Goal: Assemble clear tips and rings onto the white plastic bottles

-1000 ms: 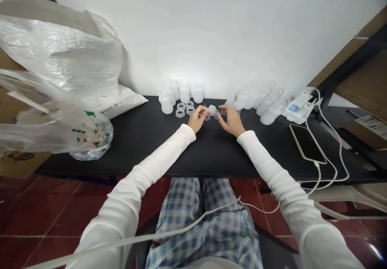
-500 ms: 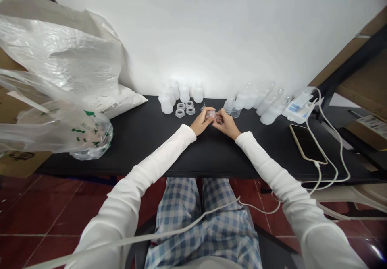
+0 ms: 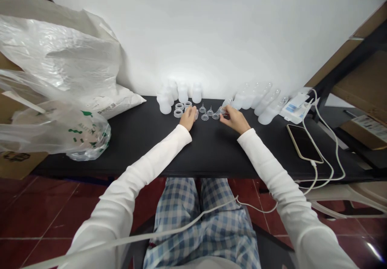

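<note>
My left hand [image 3: 188, 118] is closed on a translucent bottle ring [image 3: 196, 114], its edge showing at the right side of the fingers. Just left of it, several similar rings [image 3: 178, 113] lie grouped on the black table. To its right, clear bottle nipples [image 3: 204, 116] rest on their wide bases, tips up. My right hand [image 3: 234, 119] pinches a clear bottle nipple [image 3: 222, 110] at the right end of that group; the fingers partly cover it. Behind the right hand stands a clear cap [image 3: 227, 102], partly hidden.
Frosted white bottles [image 3: 165, 104] stand by the wall at left; longer frosted pieces with clear domed tops [image 3: 268, 112] stand at right. A phone [image 3: 304, 143], cables and a white power strip [image 3: 295, 108] occupy the right side. Plastic bags [image 3: 90, 132] fill the left end.
My hands were together over a small clear piece; now they are apart, the left moved left beside the rings and the right moved right. The nipples between them are now visible.
</note>
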`<state>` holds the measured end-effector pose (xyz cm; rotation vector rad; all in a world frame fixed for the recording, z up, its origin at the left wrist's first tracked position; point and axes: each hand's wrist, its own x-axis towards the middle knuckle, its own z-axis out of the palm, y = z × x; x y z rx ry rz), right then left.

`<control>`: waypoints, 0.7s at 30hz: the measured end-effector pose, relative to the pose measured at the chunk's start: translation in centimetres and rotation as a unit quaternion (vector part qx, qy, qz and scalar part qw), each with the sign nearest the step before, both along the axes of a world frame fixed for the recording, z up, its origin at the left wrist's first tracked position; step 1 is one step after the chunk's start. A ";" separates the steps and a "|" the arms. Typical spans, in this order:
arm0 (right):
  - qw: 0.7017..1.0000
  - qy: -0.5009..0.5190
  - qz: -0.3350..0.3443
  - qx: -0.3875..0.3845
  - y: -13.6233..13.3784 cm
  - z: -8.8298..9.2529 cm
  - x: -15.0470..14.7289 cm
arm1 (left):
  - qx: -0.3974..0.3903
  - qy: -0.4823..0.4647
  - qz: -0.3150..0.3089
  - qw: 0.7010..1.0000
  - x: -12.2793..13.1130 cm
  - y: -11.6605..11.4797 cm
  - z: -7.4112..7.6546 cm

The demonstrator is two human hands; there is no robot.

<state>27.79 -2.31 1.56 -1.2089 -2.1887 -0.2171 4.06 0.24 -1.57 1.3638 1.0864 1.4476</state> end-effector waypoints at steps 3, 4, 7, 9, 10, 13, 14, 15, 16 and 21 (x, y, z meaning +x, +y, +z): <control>0.997 -0.024 -0.036 -0.066 0.2 0.1 1.3 | 0.039 0.125 -0.036 0.991 -1.7 -0.1 -0.1; 0.995 -0.042 -0.041 -0.085 0.3 0.1 1.6 | 0.055 0.151 -0.045 0.986 -2.1 0.0 -0.2; 0.985 -0.098 -0.054 -0.133 0.4 -0.3 1.7 | 0.097 0.208 -0.057 0.972 -2.6 0.1 -0.6; 0.978 -0.119 -0.063 -0.157 0.4 -0.5 1.5 | 0.119 0.254 -0.059 0.958 -2.5 0.3 -0.8; 0.977 -0.122 -0.068 -0.162 0.4 -0.5 1.3 | 0.128 0.284 -0.058 0.949 -2.5 0.3 -0.9; 0.985 -0.097 -0.078 -0.116 0.2 -0.1 1.2 | 0.150 0.386 -0.042 0.909 -2.3 0.2 -1.1; 0.990 -0.082 -0.084 -0.078 0.1 0.3 1.2 | 0.157 0.414 -0.030 0.896 -2.3 0.1 -1.2; 0.993 -0.063 -0.096 -0.031 0.1 0.7 1.3 | 0.163 0.435 -0.016 0.885 -2.2 0.1 -1.3; 0.992 -0.043 -0.117 0.018 0.0 1.1 1.6 | 0.169 0.449 0.000 0.877 -2.1 0.2 -1.5; 0.931 0.094 -0.308 0.168 -0.4 3.3 4.1 | 0.180 0.472 0.080 0.859 -2.0 0.4 -1.8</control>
